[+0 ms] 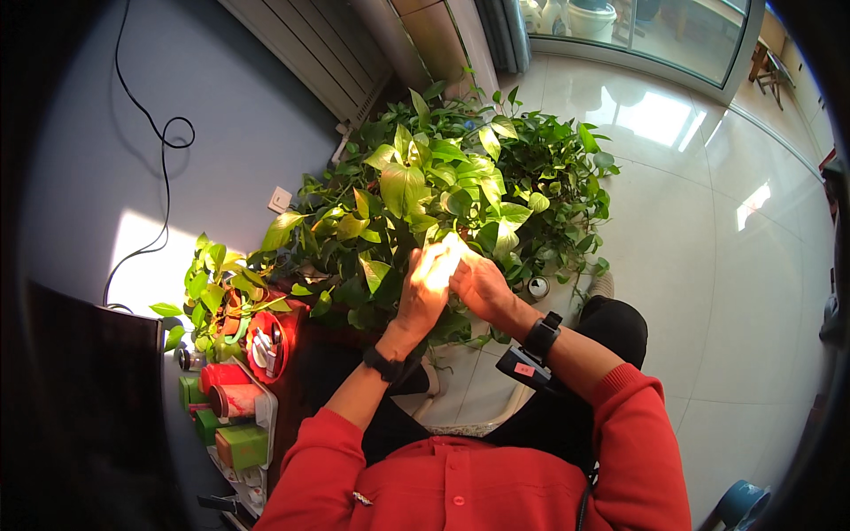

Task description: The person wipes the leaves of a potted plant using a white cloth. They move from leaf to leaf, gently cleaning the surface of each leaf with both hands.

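Observation:
Broad-leaved potted vines, pothos by their look (405,189), spread in front of me in bright sun. My left hand (425,285) and my right hand (478,282) meet at the near edge of the leaves, fingertips close together. Strong glare over the fingers hides whether anything is held between them. Leaves surround both hands on the far side. Each wrist wears a black band, and a dark box-shaped device (523,369) with a pink label hangs by the right wrist. A small open can (538,287) stands on the floor right of my right hand.
At left, a red dish (267,346) holds small tools beside red and green containers (242,446) on a tray. A dark screen (93,411) stands at far left. A black cable (166,192) runs down the wall near a radiator (312,53). Tiled floor (671,265) lies right.

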A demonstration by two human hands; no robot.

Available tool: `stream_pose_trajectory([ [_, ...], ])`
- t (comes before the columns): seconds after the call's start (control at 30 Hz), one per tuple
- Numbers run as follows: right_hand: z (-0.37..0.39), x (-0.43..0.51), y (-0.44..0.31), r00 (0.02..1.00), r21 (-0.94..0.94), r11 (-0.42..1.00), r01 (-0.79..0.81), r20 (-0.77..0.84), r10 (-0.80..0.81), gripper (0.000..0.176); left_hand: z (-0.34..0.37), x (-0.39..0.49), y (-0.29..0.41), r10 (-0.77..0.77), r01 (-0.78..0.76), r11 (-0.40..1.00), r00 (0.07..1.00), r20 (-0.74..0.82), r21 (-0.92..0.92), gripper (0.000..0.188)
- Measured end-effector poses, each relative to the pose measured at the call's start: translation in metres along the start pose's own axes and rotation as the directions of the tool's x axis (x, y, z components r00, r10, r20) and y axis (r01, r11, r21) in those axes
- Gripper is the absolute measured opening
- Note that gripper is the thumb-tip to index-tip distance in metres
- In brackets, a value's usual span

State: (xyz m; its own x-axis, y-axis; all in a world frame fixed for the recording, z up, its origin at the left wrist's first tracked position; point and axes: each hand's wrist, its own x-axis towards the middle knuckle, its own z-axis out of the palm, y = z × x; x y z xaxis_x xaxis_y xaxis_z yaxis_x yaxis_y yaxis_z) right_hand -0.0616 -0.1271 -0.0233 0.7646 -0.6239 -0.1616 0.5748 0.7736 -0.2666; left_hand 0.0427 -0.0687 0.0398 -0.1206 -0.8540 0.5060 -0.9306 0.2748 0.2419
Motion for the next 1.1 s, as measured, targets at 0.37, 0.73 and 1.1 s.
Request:
stream_pose_trajectory([
  [0.37, 0.020, -0.011, -0.002, 1.000, -0.163, 0.986, -0.020, -0.019, 0.017, 0.028, 0.000, 0.013, -0.006, -0.048, 0.042, 0.996, 0.995, -0.085, -0.076, 0.034],
  [0.73, 0.002, -0.007, -0.004, 0.990, -0.253, 0.965, -0.066, -0.139, 0.032, 0.032, -0.024, -0.043, 0.002, -0.107, 0.126, 0.980, 0.986, 0.126, -0.152, 0.028],
  [1.1, 0.016, -0.014, -0.005, 0.987, -0.368, 0.924, 0.106, -0.076, -0.143, 0.022, -0.020, 0.023, 0.014, -0.198, 0.170, 0.954, 0.976, -0.091, -0.245, 0.031],
])
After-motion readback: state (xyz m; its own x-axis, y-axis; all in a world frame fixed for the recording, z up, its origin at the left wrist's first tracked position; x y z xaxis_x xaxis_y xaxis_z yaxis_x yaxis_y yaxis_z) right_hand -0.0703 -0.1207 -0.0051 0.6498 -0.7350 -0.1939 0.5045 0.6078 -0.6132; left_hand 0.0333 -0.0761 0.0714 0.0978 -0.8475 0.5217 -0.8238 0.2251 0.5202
